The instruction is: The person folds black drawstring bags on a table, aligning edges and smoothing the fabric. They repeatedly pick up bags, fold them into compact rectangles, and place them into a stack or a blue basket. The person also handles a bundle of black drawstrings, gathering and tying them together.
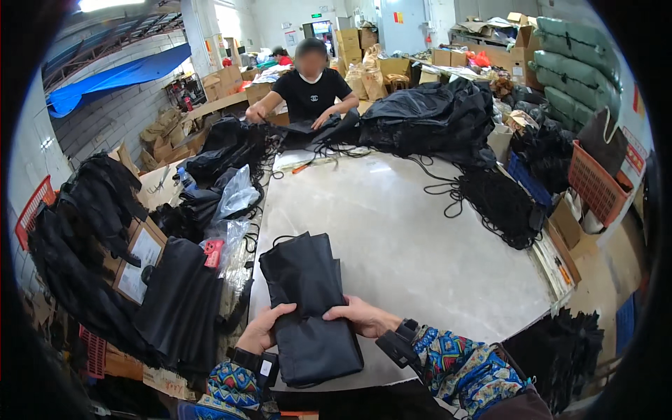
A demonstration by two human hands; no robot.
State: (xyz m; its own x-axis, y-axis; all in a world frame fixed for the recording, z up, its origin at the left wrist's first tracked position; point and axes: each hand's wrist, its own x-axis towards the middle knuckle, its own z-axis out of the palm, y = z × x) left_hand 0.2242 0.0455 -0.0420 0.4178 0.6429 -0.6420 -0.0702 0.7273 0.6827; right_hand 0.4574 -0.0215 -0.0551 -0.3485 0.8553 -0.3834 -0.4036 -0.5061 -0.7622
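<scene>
Both my hands grip a folded stack of black fabric (318, 346) over the near edge of the pale table (392, 224). My left hand (262, 329) holds its left side, thumb on top and fingers underneath, out of sight. From the right, my right hand (360, 315) clasps it the same way, its thumb pressing the middle. The fabric creases between the two thumbs, and a thin black cord loops out at its far end. Whether the stack touches the tabletop I cannot tell.
Across the table a person (311, 91) handles black fabric. A large black fabric pile (434, 115) and tangled black cords (497, 203) lie at the far right. Stacked black pieces (185, 301), a red phone-like object (213, 252) and clear plastic bags (236, 192) lie left. An orange basket (595, 182) stands right.
</scene>
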